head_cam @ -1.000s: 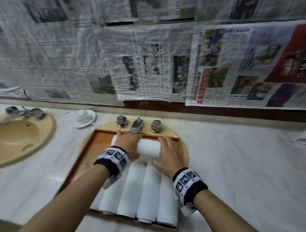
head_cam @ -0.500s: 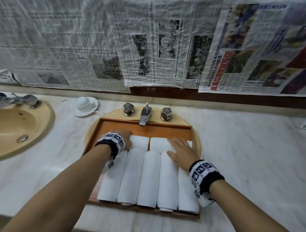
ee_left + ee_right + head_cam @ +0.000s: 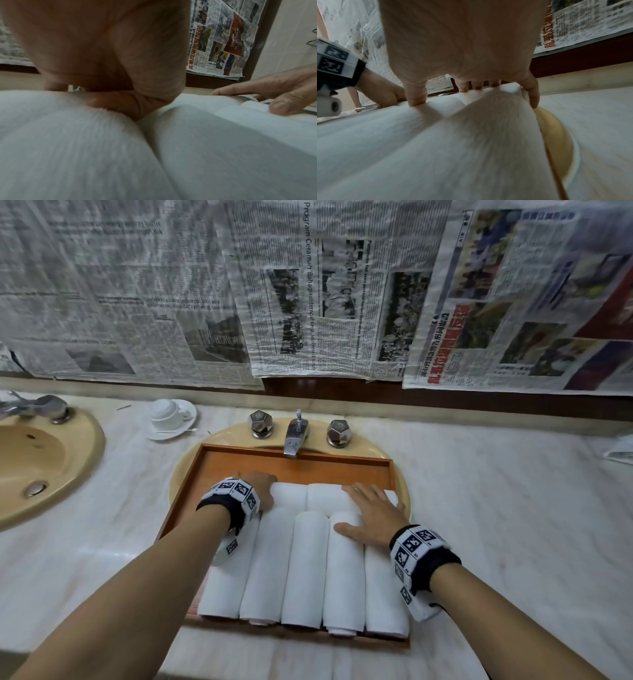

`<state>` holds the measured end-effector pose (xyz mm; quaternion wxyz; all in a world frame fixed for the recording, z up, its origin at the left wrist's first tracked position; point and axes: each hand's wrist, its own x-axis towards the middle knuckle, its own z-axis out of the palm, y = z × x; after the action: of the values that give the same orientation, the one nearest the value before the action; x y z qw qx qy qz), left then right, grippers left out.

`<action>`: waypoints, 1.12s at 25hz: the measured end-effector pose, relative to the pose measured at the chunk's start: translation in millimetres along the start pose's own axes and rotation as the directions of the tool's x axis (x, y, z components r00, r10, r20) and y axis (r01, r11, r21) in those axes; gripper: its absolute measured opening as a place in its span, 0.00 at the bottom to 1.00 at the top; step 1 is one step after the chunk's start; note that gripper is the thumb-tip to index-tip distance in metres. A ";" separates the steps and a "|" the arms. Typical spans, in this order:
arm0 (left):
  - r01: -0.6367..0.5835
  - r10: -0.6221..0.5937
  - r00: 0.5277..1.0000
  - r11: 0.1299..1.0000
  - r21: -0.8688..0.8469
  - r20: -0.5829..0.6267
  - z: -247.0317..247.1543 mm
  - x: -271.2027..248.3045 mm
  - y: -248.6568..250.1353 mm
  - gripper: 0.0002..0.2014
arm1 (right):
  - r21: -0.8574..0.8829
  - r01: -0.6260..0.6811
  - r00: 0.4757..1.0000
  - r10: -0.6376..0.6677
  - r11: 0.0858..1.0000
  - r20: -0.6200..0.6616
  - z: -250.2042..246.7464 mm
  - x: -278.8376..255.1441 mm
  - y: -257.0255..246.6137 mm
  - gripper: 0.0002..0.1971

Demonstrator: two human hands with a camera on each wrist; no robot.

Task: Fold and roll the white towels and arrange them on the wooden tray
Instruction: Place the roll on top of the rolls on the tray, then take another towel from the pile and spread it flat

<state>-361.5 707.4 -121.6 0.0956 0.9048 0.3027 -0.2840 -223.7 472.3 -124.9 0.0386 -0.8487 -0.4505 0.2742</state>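
The crosswise towels are pressed toward the wooden tray's far edge under the flat, spread right hand. The left hand is curled at their left end. Even, light pressure is probably needed, so the rolls stay tight.

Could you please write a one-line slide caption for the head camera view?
Both hands, left hand and right hand, rest on rolled white towels in a wooden tray over a sink.

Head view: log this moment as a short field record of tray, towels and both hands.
tray: wooden tray sits over the sink, under the tap
front row: five rolled towels, side by side
back row: two crosswise rolls
left hand: on the left crosswise roll, fingers hidden
right hand: flat, pressing towels
nearby: cup and saucer
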 end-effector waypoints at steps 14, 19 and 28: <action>0.088 -0.090 0.995 0.995 -0.050 -0.040 -3.7 -36.5 20.0 0.28 | -0.011 -0.013 0.999 0.013 1.000 0.045 -13.8 -13.4 -8.5 0.39; 0.129 -0.246 0.900 0.939 -0.319 -0.361 -32.6 -81.8 85.9 0.19 | 0.136 -0.028 1.000 0.028 0.990 0.004 -49.4 -25.8 12.2 0.31; -0.303 0.048 0.865 0.843 -0.444 -0.499 -60.0 -73.5 423.1 0.18 | 0.365 -0.007 0.948 0.123 0.931 -0.294 -101.2 -149.3 244.9 0.21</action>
<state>-127.6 354.0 -29.9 0.2808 0.9127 0.2936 0.0437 -57.3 228.6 -51.5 0.2546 -0.8745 -0.3521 0.2156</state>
